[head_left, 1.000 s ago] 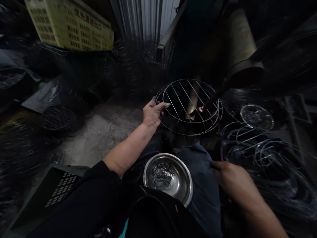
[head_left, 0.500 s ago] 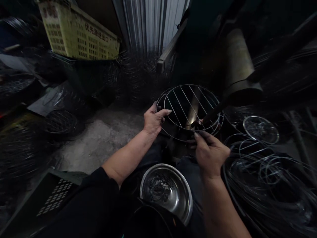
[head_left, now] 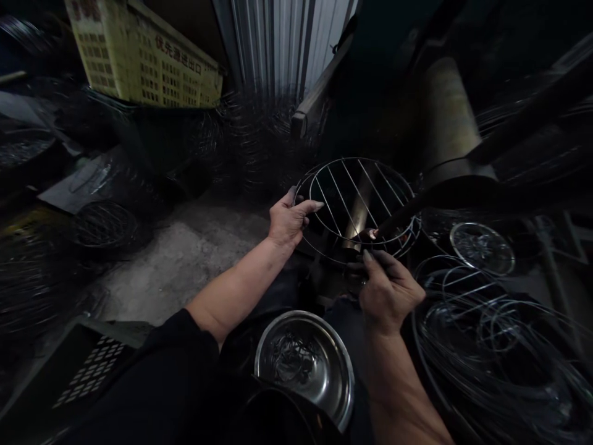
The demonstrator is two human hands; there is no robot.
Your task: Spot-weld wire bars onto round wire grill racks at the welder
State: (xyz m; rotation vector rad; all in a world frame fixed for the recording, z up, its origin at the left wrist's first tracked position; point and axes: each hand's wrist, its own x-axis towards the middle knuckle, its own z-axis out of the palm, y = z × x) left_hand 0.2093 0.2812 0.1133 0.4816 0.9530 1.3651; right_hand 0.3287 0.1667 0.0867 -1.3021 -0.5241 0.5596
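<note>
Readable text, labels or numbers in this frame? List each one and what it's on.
"优先通进出口": red characters along the top of the long side of the yellow plastic crate, upper left; some strokes are soft, so the reading is not certain.
Red characters on the crate's short end: too blurred to read.
round wire rack, steel bowl, wire rings: no text visible.

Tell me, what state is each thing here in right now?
Wire rack: tilted, held at its rim.
Left hand: closed on the rack's rim.
Right hand: fingers curled at the near rim; grip unclear.
Steel bowl: upright, small wire bits inside.
Wire rings: heaped loosely at the right.
</note>
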